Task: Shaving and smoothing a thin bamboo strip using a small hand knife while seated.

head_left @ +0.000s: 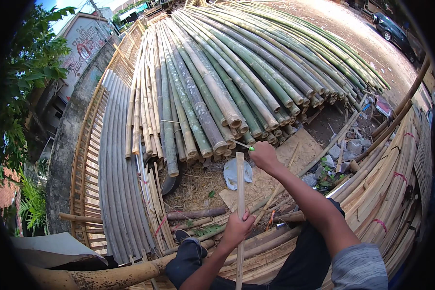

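Observation:
My left hand (237, 229) is closed round a long, flat bamboo strip (240, 191), held nearly upright in front of me. The strip's top end stands free and its lower end runs out of the picture between my legs. Farther out and a little to the right, my right hand (264, 155) grips a knife (242, 144). Its thin blade points left, just above the top of the strip and apart from it. Only a bit of the green handle shows; my fingers cover the rest.
A large stack of bamboo poles (212, 82) spreads ahead, cut ends toward me. Tied bundles of split bamboo (372, 212) lie at the right. Corrugated sheets (123, 183) and a slatted bamboo frame (87, 169) stand left. A white plastic bag (237, 174) lies before the stack.

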The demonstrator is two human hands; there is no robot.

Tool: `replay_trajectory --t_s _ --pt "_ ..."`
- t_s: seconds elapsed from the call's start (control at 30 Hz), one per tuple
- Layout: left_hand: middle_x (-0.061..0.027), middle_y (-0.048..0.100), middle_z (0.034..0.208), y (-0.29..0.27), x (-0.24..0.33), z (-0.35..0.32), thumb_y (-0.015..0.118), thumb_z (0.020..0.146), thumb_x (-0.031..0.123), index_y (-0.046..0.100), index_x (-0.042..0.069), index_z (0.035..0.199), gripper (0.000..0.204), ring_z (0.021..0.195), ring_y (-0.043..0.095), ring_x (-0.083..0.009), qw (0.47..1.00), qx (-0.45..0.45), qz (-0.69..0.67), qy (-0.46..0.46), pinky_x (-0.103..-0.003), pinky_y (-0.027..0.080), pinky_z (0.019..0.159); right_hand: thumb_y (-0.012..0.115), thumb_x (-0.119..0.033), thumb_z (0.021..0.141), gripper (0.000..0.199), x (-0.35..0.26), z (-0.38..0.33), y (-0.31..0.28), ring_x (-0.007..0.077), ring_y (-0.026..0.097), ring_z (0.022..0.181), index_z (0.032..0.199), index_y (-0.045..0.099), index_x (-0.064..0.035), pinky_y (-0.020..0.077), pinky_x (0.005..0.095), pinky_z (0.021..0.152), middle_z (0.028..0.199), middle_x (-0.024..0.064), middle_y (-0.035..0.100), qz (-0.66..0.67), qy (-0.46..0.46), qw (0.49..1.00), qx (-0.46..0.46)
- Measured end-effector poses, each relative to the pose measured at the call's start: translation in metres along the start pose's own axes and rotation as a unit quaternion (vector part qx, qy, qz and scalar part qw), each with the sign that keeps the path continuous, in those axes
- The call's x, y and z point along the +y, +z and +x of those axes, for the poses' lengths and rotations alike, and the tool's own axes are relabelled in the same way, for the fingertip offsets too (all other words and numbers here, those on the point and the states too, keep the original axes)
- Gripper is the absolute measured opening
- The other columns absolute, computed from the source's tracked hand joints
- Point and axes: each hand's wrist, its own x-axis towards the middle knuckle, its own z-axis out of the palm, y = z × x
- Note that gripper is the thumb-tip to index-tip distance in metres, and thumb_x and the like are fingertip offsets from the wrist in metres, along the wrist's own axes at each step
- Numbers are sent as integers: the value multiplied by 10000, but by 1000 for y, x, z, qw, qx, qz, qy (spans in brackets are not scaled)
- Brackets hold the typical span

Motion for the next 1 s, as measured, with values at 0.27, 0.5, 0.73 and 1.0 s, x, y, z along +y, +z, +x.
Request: replay_trajectory --t_s 0.27,0.5,0.73,1.0 --pt "55 281 507 -28 32 9 557 893 46 318 141 760 290 347 230 -38 986 -74 -146 -10 -211 196 297 546 -211 756 268 -25 -7 -4 404 584 640 653 591 32 445 464 582 628 238 551 240 29 970 -6" --pt "61 304 520 -28 18 17 573 873 33 302 129 758 310 385 277 -32 998 -13 -52 23 -221 223 342 600 -194 702 162 -57 -41 -7 392 579 639 639 596 -45 446 487 598 624 199 570 134 -293 938 -123" --pt "34 391 546 -26 6 11 566 837 20 295 105 753 296 440 372 -40 996 12 59 73 -232 285 395 602 -175 656 129 -55 -44 8 391 583 594 614 592 -54 457 474 560 584 176 566 108 -291 946 -91" --pt "55 310 561 -8 15 -3 551 865 -16 283 143 771 325 410 269 -21 995 -67 -78 12 -212 213 354 561 -200 718 238 -19 -4 -34 402 595 673 589 595 -3 466 488 607 632 228 569 101 -84 991 2"
